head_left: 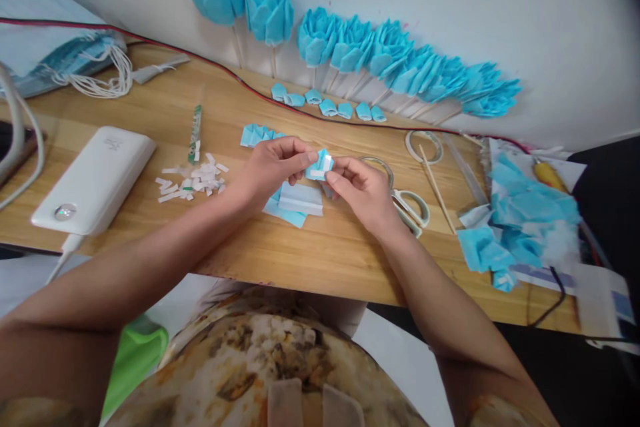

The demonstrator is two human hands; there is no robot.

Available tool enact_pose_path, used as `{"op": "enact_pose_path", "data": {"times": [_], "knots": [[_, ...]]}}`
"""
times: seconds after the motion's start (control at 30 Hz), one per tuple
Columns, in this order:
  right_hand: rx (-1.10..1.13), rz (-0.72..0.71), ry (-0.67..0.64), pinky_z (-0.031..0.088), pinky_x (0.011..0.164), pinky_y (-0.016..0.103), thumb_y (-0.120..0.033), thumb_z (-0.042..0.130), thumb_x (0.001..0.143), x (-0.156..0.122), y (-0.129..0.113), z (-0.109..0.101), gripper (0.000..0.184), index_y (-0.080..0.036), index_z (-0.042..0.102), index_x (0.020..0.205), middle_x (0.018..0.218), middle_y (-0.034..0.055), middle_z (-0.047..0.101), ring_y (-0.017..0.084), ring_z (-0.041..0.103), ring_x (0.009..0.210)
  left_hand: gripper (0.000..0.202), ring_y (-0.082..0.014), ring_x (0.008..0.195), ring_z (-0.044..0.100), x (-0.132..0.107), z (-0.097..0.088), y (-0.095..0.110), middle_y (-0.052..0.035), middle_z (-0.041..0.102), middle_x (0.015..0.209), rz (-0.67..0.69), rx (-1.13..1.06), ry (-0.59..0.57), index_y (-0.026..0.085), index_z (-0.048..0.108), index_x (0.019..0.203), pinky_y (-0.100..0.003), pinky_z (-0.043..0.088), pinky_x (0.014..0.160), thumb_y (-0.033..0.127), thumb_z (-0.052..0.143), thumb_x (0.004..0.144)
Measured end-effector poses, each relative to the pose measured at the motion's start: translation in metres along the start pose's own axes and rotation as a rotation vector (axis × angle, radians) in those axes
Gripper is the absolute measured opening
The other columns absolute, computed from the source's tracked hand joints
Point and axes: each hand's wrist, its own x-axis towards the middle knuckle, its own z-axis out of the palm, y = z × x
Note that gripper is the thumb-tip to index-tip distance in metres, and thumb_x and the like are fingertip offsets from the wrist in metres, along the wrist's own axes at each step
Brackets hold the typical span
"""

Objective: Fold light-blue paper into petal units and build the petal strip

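Wooden tabletop (320, 257), blue piece (319, 163) between fingers (303, 161), power-bank marking (115, 145) illegible

The top (250, 367) worn is short-sleeved, mottled in cream, brown and orange, with two tan strips (285, 405).

The tabletop (240, 251) I watched over the remote feed was smooth, grained wood, the power bank (103, 177) sleek plastic; the folded piece (315, 164) and the flowers (391, 48) looked matt and cloth-like.
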Motion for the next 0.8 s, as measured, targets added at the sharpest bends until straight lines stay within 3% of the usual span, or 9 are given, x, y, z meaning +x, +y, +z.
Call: {"op": "enact_pose_path", "data": {"times": [0.1, 0.2, 0.3, 0.43, 0.8], "knots": [[-0.087, -0.002, 0.031, 0.044, 0.057, 0.026, -0.038, 0.067, 0.086, 0.0001, -0.0015, -0.0005, 0.02, -0.019, 0.065, 0.079, 0.07, -0.0012, 0.063, 0.011, 0.053, 0.061, 0.027, -0.0079, 0.052, 0.048, 0.0002, 0.0007, -0.0002, 0.0028, 0.056, 0.058, -0.005, 0.018, -0.045, 0.017, 0.064, 0.071, -0.022, 0.04, 0.052, 0.042, 0.074, 0.076], [-0.077, -0.005, 0.085, 0.043, 0.055, 0.025, -0.037, 0.066, 0.085, 0.0007, -0.0035, -0.0013, 0.019, -0.02, 0.063, 0.077, 0.067, -0.002, 0.063, 0.01, 0.053, 0.058, 0.032, -0.0083, 0.053, 0.049, -0.0002, 0.001, -0.0005, 0.0021, 0.056, 0.059, -0.011, 0.039, -0.093, 0.017, 0.062, 0.071, -0.022, 0.04, 0.052, 0.047, 0.071, 0.079], [-0.065, -0.009, 0.122, 0.043, 0.054, 0.024, -0.034, 0.065, 0.085, 0.0011, -0.0051, -0.0017, 0.017, -0.02, 0.063, 0.075, 0.065, -0.0022, 0.063, 0.009, 0.052, 0.056, 0.027, -0.0083, 0.052, 0.048, -0.0009, 0.0007, -0.0016, 0.003, 0.054, 0.058, -0.029, 0.093, -0.128, 0.017, 0.063, 0.075, -0.022, 0.038, 0.05, 0.041, 0.073, 0.077], [-0.076, -0.014, 0.115, 0.043, 0.054, 0.024, -0.034, 0.065, 0.085, 0.0009, -0.006, -0.0017, 0.018, -0.02, 0.063, 0.073, 0.065, -0.0021, 0.063, 0.01, 0.052, 0.056, 0.021, -0.0075, 0.049, 0.044, -0.0014, 0.0005, -0.0027, 0.0045, 0.051, 0.055, -0.044, 0.136, -0.108, 0.017, 0.059, 0.07, -0.022, 0.036, 0.048, 0.032, 0.072, 0.075], [-0.118, -0.029, 0.124, 0.041, 0.052, 0.024, -0.035, 0.064, 0.084, 0.0026, -0.0074, -0.0038, 0.021, -0.02, 0.063, 0.071, 0.063, -0.0015, 0.064, 0.01, 0.051, 0.053, 0.026, -0.007, 0.049, 0.044, 0.0037, -0.0025, -0.0015, 0.0044, 0.052, 0.055, 0.003, 0.122, -0.057, 0.016, 0.063, 0.072, -0.022, 0.034, 0.048, 0.039, 0.075, 0.072]]}}
